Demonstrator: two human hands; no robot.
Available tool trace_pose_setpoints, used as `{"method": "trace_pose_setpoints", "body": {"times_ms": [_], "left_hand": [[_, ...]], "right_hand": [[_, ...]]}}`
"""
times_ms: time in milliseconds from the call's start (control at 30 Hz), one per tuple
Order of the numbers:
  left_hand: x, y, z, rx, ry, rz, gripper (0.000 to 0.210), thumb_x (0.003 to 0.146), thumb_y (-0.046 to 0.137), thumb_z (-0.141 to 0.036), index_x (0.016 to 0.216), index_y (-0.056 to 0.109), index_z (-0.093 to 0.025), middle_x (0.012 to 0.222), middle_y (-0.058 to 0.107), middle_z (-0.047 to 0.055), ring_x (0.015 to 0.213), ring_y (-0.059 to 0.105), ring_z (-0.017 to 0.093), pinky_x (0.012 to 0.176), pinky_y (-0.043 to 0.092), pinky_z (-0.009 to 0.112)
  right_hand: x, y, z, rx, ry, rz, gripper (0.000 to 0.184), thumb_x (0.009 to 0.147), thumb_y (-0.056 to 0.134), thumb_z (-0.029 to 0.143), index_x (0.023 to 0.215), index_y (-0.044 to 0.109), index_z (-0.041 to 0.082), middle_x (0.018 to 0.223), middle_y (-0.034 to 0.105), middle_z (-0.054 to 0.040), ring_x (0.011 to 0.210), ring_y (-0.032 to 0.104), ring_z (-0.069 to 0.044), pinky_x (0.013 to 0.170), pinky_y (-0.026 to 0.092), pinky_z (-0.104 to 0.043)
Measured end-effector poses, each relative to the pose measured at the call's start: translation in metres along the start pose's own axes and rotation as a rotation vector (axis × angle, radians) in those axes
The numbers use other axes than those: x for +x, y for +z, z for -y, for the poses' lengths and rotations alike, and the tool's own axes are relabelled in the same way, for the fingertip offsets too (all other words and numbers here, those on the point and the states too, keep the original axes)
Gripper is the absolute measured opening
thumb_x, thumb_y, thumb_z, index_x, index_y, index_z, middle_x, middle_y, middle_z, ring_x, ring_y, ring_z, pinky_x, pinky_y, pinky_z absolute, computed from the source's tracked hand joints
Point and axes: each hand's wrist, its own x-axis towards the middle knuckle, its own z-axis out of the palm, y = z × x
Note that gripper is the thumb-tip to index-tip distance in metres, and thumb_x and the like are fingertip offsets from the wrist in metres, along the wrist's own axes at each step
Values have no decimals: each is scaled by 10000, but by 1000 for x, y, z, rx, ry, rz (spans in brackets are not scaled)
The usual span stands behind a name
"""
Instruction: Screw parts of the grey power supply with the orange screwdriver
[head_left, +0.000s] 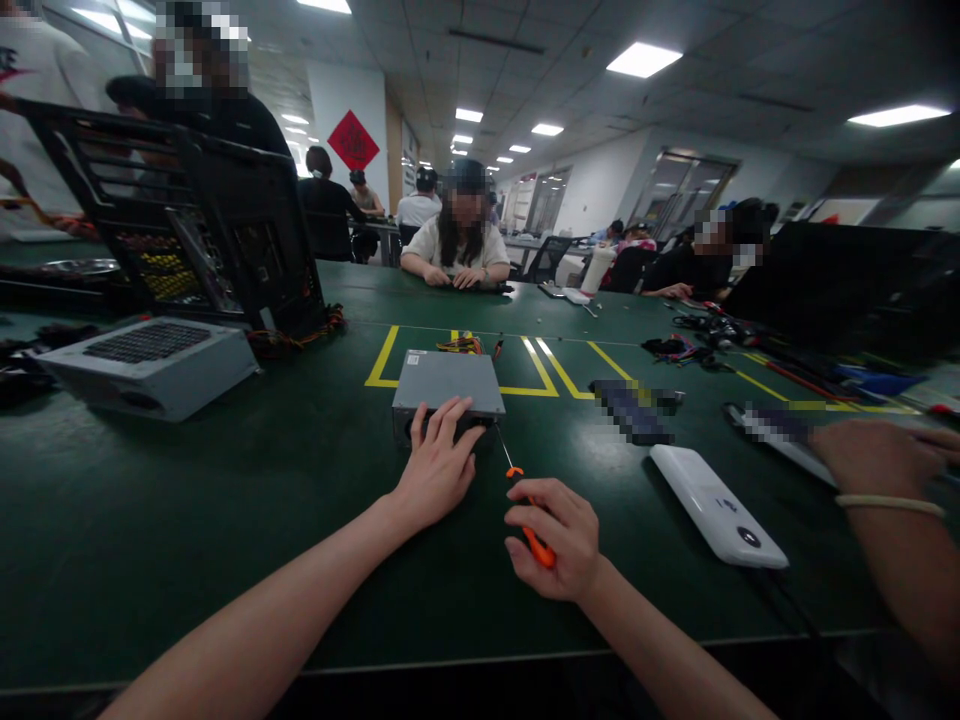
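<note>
A grey metal computer power supply (450,378) lies on the green table in front of me, with a small label on its top and coloured cables behind it. Across its near edge lies my left hand (436,465), fingers on top and thumb by the near side, gripping the box. My right hand (559,535) is closed round the orange and black handle of a screwdriver (538,547). The thin shaft points away from me, its tip at the near right corner of the power supply. Whether the tip sits in a screw I cannot tell.
To the left stand a second power supply (150,362) and an open black computer case (195,220). On the right lie a white power bank (716,505), a dark phone (630,410) and another person's hand (877,455). Yellow tape (379,365) marks the green table (262,560).
</note>
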Motion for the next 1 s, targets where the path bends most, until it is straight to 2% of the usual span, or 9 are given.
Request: {"method": "trace_pose_setpoints", "body": {"times_ms": [100, 300, 467, 567, 667, 800, 867, 1000], "left_hand": [[0, 0, 0, -2, 3, 5, 362, 775, 489, -173, 1132, 515, -229, 1368, 306, 84, 1274, 240, 262, 1064, 98, 523], [0, 0, 0, 5, -2, 8, 358, 776, 490, -174, 1129, 514, -227, 1366, 312, 89, 1286, 221, 251, 1065, 92, 516], [0, -1, 0, 2, 5, 18, 350, 784, 480, -185, 1132, 508, -219, 1372, 307, 92, 1289, 218, 247, 1067, 88, 510], [0, -2, 1, 4, -2, 18, 307, 792, 470, -182, 1092, 525, -211, 1372, 315, 87, 1287, 225, 237, 1068, 92, 496], [0, -3, 2, -1, -7, 4, 260, 799, 462, -175, 1044, 544, -207, 1363, 338, 76, 1278, 249, 228, 1066, 118, 478], [0, -4, 3, -10, 2, -8, 250, 802, 458, -173, 1032, 550, -206, 1352, 359, 72, 1260, 284, 232, 1054, 156, 468], [0, -4, 4, -13, 8, -6, 255, 804, 454, -171, 1037, 549, -207, 1351, 363, 69, 1257, 290, 231, 1050, 166, 465], [0, -3, 5, -15, 13, -24, 263, 797, 458, -157, 1037, 552, -211, 1347, 370, 66, 1255, 293, 229, 1044, 173, 465]], "right_hand": [[-1, 0, 0, 80, 59, -25, 228, 720, 540, 240, 924, 492, 148, 849, 578, -105, 759, 578, -179, 557, 473, -265], [-5, -1, 0, -89, 2, -29, 102, 706, 569, 202, 804, 544, 191, 889, 561, -79, 679, 538, -145, 556, 457, -278], [-5, 0, -3, 15, 63, -74, 264, 723, 560, 167, 976, 483, 180, 896, 551, -83, 791, 552, -166, 616, 491, -289], [-6, -1, -2, 16, 70, -89, 201, 715, 569, 159, 897, 492, 191, 892, 545, -75, 764, 551, -157, 599, 486, -280], [-6, -1, -1, -60, 43, -48, 95, 706, 572, 180, 790, 529, 192, 879, 543, -73, 707, 540, -153, 575, 466, -288], [-4, 0, -2, 28, 81, -57, 210, 731, 538, 190, 936, 490, 185, 851, 571, -69, 765, 570, -168, 610, 486, -293], [-4, 0, -2, 64, 100, -74, 233, 728, 546, 190, 945, 460, 187, 856, 582, -67, 777, 578, -165, 605, 488, -281], [-3, -2, 0, -44, 33, -38, 88, 704, 564, 207, 776, 515, 192, 857, 573, -73, 695, 559, -161, 563, 453, -287]]}}
